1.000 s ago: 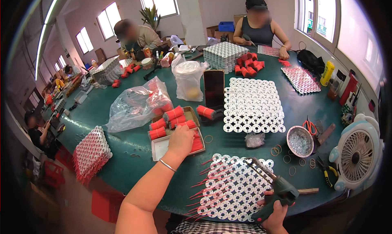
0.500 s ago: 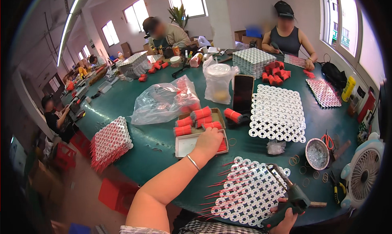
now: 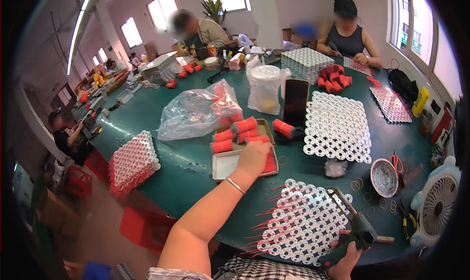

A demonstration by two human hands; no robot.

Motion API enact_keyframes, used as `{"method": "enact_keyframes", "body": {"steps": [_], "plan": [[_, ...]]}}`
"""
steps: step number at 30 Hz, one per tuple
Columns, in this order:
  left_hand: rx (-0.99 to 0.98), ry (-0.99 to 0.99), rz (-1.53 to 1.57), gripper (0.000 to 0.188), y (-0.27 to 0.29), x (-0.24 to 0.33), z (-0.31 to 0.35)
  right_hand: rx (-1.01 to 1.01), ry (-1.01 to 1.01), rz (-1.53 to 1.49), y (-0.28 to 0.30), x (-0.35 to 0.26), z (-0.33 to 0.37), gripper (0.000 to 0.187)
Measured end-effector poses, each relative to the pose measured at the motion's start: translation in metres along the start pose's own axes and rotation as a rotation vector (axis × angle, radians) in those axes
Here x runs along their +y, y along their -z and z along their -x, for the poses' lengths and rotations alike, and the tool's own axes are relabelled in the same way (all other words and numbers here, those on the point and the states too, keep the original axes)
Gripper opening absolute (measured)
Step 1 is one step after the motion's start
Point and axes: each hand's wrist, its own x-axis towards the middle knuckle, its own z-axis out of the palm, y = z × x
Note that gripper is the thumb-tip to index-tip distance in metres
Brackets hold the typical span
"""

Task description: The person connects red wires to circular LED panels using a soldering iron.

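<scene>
My left hand reaches into a shallow white cardboard box, over the loose red wires at its right side. The back of the hand hides its fingertips. Bundles of red wire lie in the box's far part. My right hand is wrapped round the handle of a dark green soldering gun. Its long metal nozzle lies over the right edge of a panel of white ring-shaped pieces. Thin red wires stick out from the panel's left side.
A stack of white panels, a phone and a bagged cup stand beyond. On the right are a metal bowl, pliers and a small fan. A wired stack sits left. Co-workers sit across the table.
The view has shifted slightly. My left hand stays at the box, with more red wires showing beside it. My right hand still holds the soldering gun at the panel's edge.
</scene>
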Motion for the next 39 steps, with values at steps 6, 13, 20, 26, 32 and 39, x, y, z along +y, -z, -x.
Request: {"method": "enact_keyframes", "body": {"steps": [6,13,20,26,32,39], "plan": [[0.058,0.441,0.494,0.011,0.028,0.011,0.008,0.08,0.099,0.027,-0.006,0.004,0.003,0.049],[0.052,0.694,1.147,0.02,0.059,0.05,0.076,0.088,0.098,0.009,-0.005,0.003,-0.002,0.052],[-0.181,0.82,0.976,0.02,0.065,0.051,0.098,0.058,0.087,0.01,-0.01,0.002,-0.001,0.053],[-0.721,0.76,0.993,0.026,0.102,0.117,0.079,0.023,0.025,-0.044,0.005,-0.003,0.004,0.05],[-1.049,0.89,1.446,0.027,0.083,0.169,0.103,-0.489,-0.185,-0.037,-0.005,-0.012,0.016,0.041],[-1.219,0.969,1.511,0.025,0.08,0.188,0.118,-0.462,-0.023,-0.138,-0.005,-0.014,0.004,0.048]]}}
